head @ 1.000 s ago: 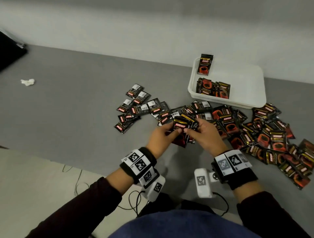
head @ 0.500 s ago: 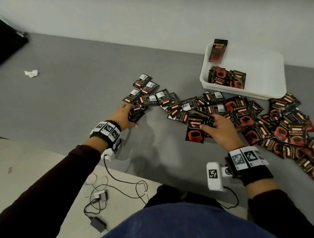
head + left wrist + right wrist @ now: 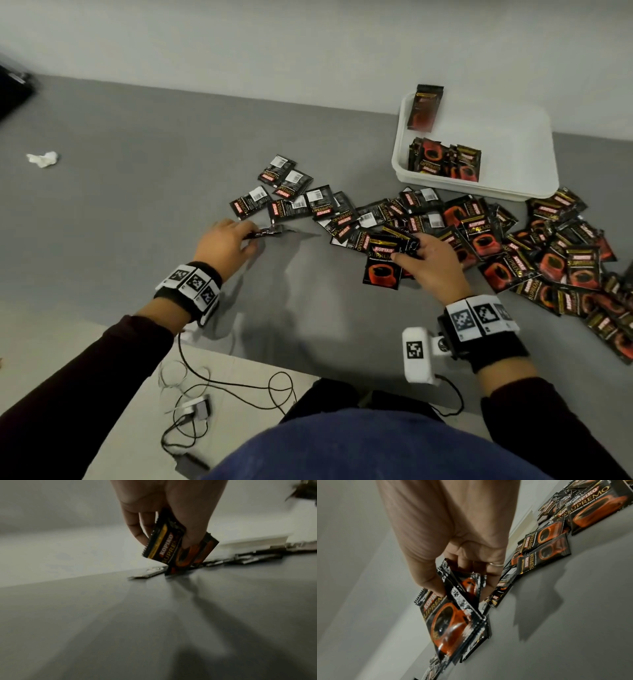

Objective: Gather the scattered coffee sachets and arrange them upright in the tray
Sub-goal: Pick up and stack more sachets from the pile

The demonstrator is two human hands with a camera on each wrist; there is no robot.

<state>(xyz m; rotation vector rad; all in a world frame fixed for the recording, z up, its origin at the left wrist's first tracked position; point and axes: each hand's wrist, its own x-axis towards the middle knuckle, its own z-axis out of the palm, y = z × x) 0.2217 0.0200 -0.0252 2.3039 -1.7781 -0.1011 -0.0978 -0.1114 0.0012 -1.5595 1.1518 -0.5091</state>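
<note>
The left hand (image 3: 226, 240) pinches a single sachet (image 3: 178, 550) between thumb and fingers, its lower edge touching the grey table (image 3: 137, 192); the grip is narrow and closed on the packet. Just beyond this grip, loose sachets (image 3: 294, 198) lie flat, most of them back side up. The right hand (image 3: 428, 263) holds a small stack of sachets (image 3: 453, 615), thumb on the front packet and fingers curled behind; the grip is closed on the stack, which hangs tilted just above the table. To the right of and beyond this grip, a dense spread of sachets (image 3: 555, 260) covers the table, overlapping one another. The white tray (image 3: 534, 171) stands far beyond the right grip, near the wall; inside it one sachet (image 3: 424, 108) leans upright against the far-left corner, and a short row of sachets (image 3: 445, 162) stands along the near wall. A crumpled white scrap (image 3: 42, 159) lies well apart, far left of the left grip.
</note>
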